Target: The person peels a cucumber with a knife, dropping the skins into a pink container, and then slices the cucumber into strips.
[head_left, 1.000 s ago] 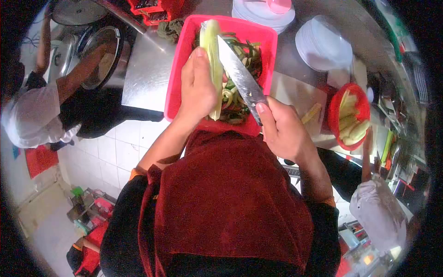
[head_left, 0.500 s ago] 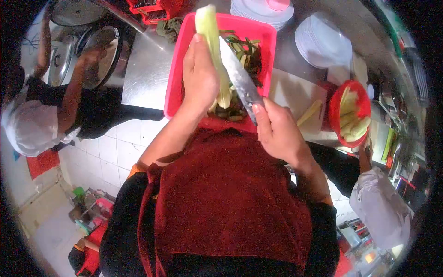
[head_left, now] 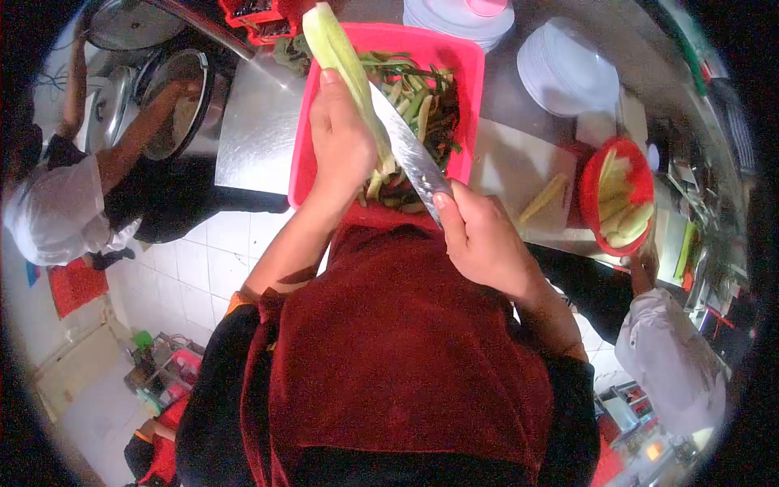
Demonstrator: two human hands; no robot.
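My left hand (head_left: pixel 342 134) is closed around a long, pale-green peeled cucumber (head_left: pixel 331 40), which tilts up and to the left. In my right hand (head_left: pixel 487 239) is the handle of a wide-bladed kitchen knife (head_left: pixel 410 150). The blade slants up and left, its upper part against or just beside the cucumber's right side; exact contact is hard to tell. Below both hands stands a pink plastic tub (head_left: pixel 473 61) holding many green and pale peelings (head_left: pixel 418 97). The cucumber's middle is partly hidden by my left fingers.
On the right, a cutting board (head_left: pixel 507 158) bears one pale peeled piece (head_left: pixel 544 199). Beside it, a red basket (head_left: pixel 588 191) holds several peeled vegetables, with a co-worker's hand (head_left: pixel 645 264) near it. Stacked plates (head_left: pixel 568 69) stand behind. Another person (head_left: pixel 61 203) reaches into a pot (head_left: pixel 174 114) at left.
The cucumber and my left hand have shifted left, and the cucumber leans further left. The knife has moved slightly left too, uncovering more peelings. The left co-worker's arm has moved at the pot.
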